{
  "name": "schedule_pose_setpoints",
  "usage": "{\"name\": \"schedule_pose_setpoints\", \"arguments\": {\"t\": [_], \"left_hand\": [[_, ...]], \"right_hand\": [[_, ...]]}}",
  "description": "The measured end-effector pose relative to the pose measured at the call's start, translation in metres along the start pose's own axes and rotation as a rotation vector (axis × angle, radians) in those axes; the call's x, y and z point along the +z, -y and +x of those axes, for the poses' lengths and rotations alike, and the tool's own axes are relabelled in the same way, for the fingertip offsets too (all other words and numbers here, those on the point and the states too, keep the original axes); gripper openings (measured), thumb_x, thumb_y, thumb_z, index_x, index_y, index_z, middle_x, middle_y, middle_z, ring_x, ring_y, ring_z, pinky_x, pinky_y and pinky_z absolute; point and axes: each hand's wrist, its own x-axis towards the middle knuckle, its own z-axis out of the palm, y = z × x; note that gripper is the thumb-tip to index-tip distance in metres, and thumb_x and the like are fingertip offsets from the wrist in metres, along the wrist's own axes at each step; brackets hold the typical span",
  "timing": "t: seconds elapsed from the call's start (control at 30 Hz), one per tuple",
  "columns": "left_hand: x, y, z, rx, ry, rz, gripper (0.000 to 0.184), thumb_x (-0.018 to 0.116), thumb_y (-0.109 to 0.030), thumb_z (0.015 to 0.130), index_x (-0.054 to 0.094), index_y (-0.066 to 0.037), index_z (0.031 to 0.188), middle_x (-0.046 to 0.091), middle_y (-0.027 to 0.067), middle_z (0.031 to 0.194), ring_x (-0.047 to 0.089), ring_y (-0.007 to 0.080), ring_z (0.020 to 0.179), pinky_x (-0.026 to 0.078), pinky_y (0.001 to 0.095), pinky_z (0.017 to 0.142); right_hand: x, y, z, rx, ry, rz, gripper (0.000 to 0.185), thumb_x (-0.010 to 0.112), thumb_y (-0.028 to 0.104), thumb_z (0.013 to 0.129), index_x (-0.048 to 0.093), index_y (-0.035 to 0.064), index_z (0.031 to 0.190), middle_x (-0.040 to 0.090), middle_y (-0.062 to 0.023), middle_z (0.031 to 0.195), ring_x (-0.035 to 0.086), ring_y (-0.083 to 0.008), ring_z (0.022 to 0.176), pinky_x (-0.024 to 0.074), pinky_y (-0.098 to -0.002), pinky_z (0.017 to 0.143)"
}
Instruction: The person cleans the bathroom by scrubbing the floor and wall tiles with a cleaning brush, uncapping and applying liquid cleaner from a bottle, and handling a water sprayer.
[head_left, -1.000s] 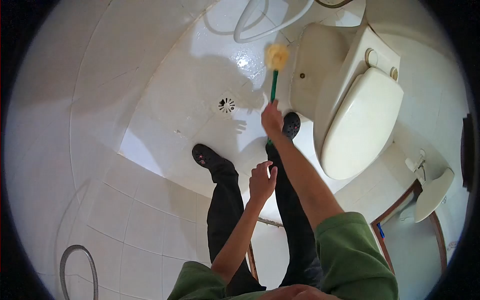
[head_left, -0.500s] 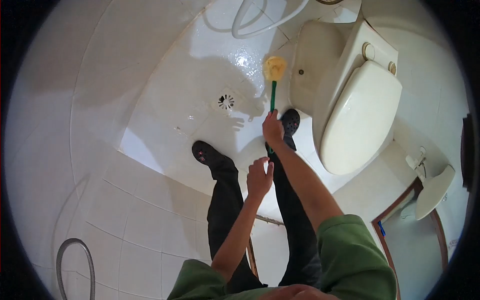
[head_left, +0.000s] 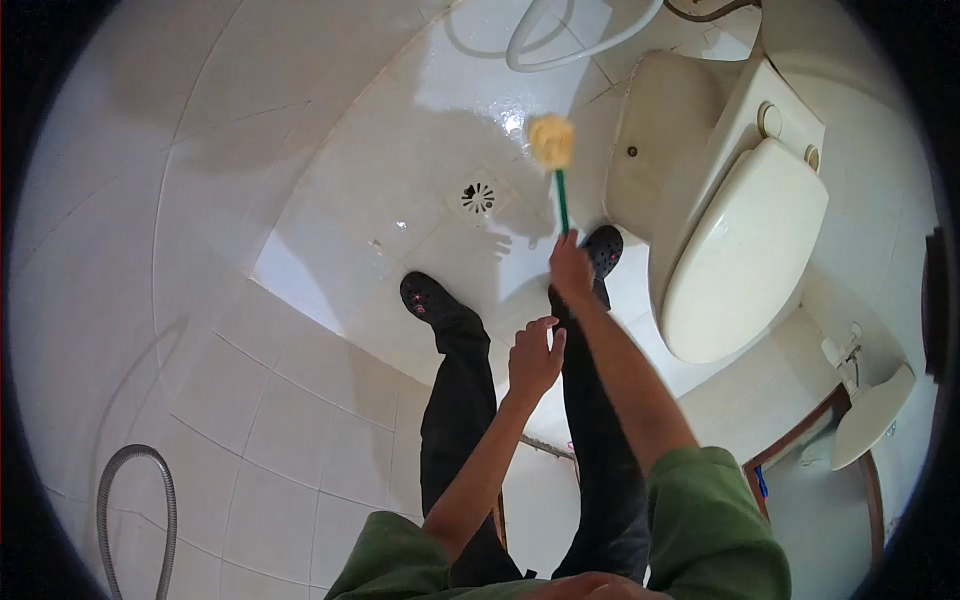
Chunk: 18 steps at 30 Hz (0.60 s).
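My right hand [head_left: 572, 270] is closed round the green handle of a toilet brush [head_left: 561, 200]. The brush's round yellow head [head_left: 552, 142] is slightly blurred and points away from me, between the floor drain [head_left: 478, 198] and the toilet's base. Whether its bristles touch the floor I cannot tell. My left hand [head_left: 536, 362] hangs in front of my legs, holding nothing, with its thumb apart from the fingers. The white tiled floor [head_left: 380, 190] looks wet and shiny beyond the drain.
To the right stands a toilet [head_left: 745, 250] with its lid down. A white hose [head_left: 560, 62] loops at the top, and a metal shower hose [head_left: 135, 455] hangs at lower left. My black clogs [head_left: 425, 298] are on the floor. A washbasin [head_left: 872, 417] is at far right.
The view has shifted, so the toilet and drain appear farther right. Against the floor, the brush head has moved a little left, closer to the drain. My left hand stays free.
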Motion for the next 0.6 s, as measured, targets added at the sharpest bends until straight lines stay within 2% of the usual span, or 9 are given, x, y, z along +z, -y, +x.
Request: {"name": "schedule_pose_setpoints", "arguments": {"t": [0.13, 0.17, 0.27, 0.37, 0.43, 0.53, 0.6], "left_hand": [[0.007, 0.014, -0.004, -0.019, -0.007, 0.01, 0.034, 0.053, -0.035, 0.101, 0.058, -0.01, 0.123, 0.063, 0.0134, 0.119, 0.059, 0.0376, 0.109, 0.047, 0.0488, 0.094], [0.011, 0.017, -0.003, -0.018, 0.001, 0.018, 0.033, 0.053, -0.035, 0.101, 0.058, -0.01, 0.123, 0.063, 0.0132, 0.119, 0.059, 0.0376, 0.109, 0.047, 0.0487, 0.094], [0.005, 0.014, -0.01, -0.038, 0.002, 0.018, 0.032, 0.054, -0.034, 0.1, 0.058, -0.01, 0.122, 0.063, 0.0131, 0.118, 0.059, 0.0377, 0.108, 0.047, 0.0488, 0.093], [0.011, 0.015, -0.012, -0.004, 0.001, 0.005, 0.031, 0.054, -0.033, 0.1, 0.058, -0.01, 0.121, 0.063, 0.0136, 0.117, 0.059, 0.038, 0.107, 0.047, 0.0495, 0.091], [0.014, 0.019, -0.014, 0.014, 0.019, 0.036, 0.031, 0.054, -0.033, 0.1, 0.057, -0.01, 0.121, 0.063, 0.0137, 0.117, 0.059, 0.038, 0.106, 0.047, 0.0497, 0.091], [0.01, 0.026, -0.014, -0.014, -0.019, 0.029, 0.031, 0.055, -0.032, 0.1, 0.058, -0.009, 0.121, 0.063, 0.0135, 0.117, 0.059, 0.0377, 0.106, 0.047, 0.0488, 0.091], [0.015, 0.033, -0.01, 0.0, -0.097, -0.009, 0.03, 0.056, -0.032, 0.098, 0.058, -0.012, 0.12, 0.063, 0.0109, 0.119, 0.06, 0.0371, 0.104, 0.05, 0.0504, 0.086]], "right_hand": [[-0.078, 0.037, 0.143, -0.058, -0.345, 0.097, 0.047, 0.036, 0.037, 0.104, 0.043, 0.0018, 0.135, 0.068, -0.028, 0.097, 0.067, -0.0487, 0.092, 0.0549, -0.0576, 0.078], [-0.109, 0.059, 0.14, 0.077, -0.325, 0.259, 0.046, 0.036, 0.036, 0.105, 0.043, 0.0016, 0.134, 0.068, -0.0289, 0.099, 0.067, -0.049, 0.093, 0.0539, -0.0581, 0.081], [-0.063, 0.023, 0.103, 0.035, -0.399, 0.136, 0.043, 0.035, 0.037, 0.105, 0.045, 0.0018, 0.128, 0.068, -0.0294, 0.1, 0.066, -0.0495, 0.096, 0.0515, -0.0588, 0.086], [0.011, -0.018, 0.012, 0.172, -0.128, 0.101, 0.043, 0.035, 0.038, 0.105, 0.04, 0.0036, 0.13, 0.067, -0.0326, 0.101, 0.067, -0.0479, 0.098, 0.0519, -0.0584, 0.087], [0.019, -0.02, -0.015, 0.235, 0.041, 0.13, 0.044, 0.035, 0.037, 0.105, 0.037, 0.0046, 0.135, 0.067, -0.0317, 0.103, 0.068, -0.0462, 0.097, 0.0527, -0.0568, 0.088], [0.004, -0.001, 0.072, 0.115, -0.216, 0.246, 0.044, 0.035, 0.036, 0.105, 0.039, 0.0046, 0.135, 0.069, -0.0273, 0.101, 0.069, -0.046, 0.091, 0.0549, -0.0559, 0.082], [-0.059, 0.049, 0.118, 0.037, -0.335, 0.28, 0.042, 0.037, 0.036, 0.104, 0.043, 0.0049, 0.131, 0.069, -0.0271, 0.099, 0.068, -0.0467, 0.09, 0.0541, -0.0579, 0.081]]}}
